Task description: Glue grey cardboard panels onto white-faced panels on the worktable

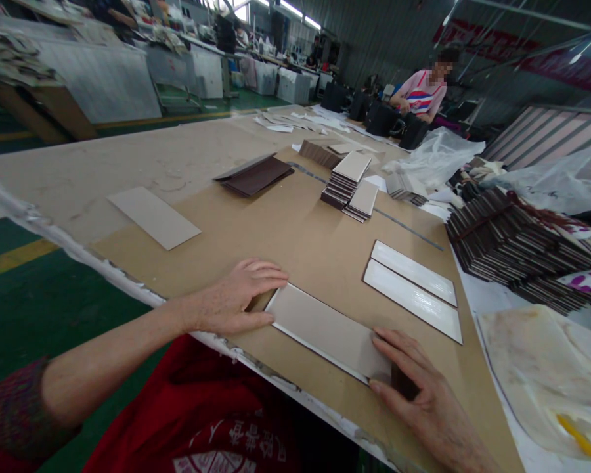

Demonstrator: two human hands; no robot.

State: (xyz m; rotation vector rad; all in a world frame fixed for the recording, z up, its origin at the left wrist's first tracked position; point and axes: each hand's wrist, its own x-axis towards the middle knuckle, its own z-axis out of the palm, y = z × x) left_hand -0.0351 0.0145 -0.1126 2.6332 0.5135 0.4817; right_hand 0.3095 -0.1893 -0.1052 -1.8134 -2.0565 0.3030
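A long pale grey card strip lies near the front edge of the brown cardboard-covered table. My left hand is cupped around its left end, fingers curled against the edge. My right hand rests at its right end, fingers stretched and pressed along the edge, with a dark piece showing under them. Two white glossy strips lie side by side just beyond, to the right.
Stacks of small dark-edged cards, a dark brown sheet pile, a loose pale strip. Large dark bundles and plastic bags crowd the right. A cloth with a yellow tool lies front right. A person works at the far end.
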